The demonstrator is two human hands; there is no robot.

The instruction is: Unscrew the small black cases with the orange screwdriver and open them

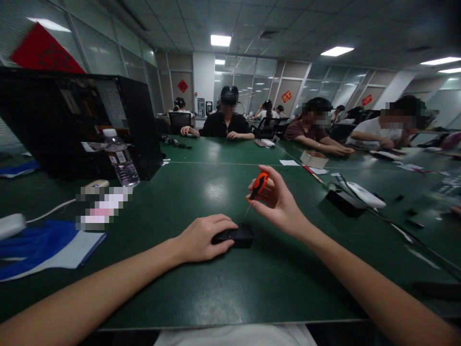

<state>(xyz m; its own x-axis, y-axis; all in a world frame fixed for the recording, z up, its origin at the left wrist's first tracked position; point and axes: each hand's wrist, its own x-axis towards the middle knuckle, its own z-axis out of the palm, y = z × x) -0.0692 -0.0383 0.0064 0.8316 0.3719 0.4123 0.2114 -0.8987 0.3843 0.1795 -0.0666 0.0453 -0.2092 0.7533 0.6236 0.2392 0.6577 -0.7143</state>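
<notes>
A small black box-shaped piece [244,236] lies on the green tabletop in front of me. Its left part is gripped by my left hand [209,238], thumb on the near side and fingers over the far side. My right hand [279,204] pinches the orange and black handle of a screwdriver [260,184] above the piece. The thin shaft slants down and its tip meets the top of the black piece near the right end. Whether a screw sits under the tip is too small to tell.
On the left stand a black computer case [140,125] and a plastic water bottle [121,161], with a blue and white glove [46,247] nearer me. A white device [362,193] with cables lies right. A small cardboard box [314,160] stands farther back. Several people sit around the green table [201,300].
</notes>
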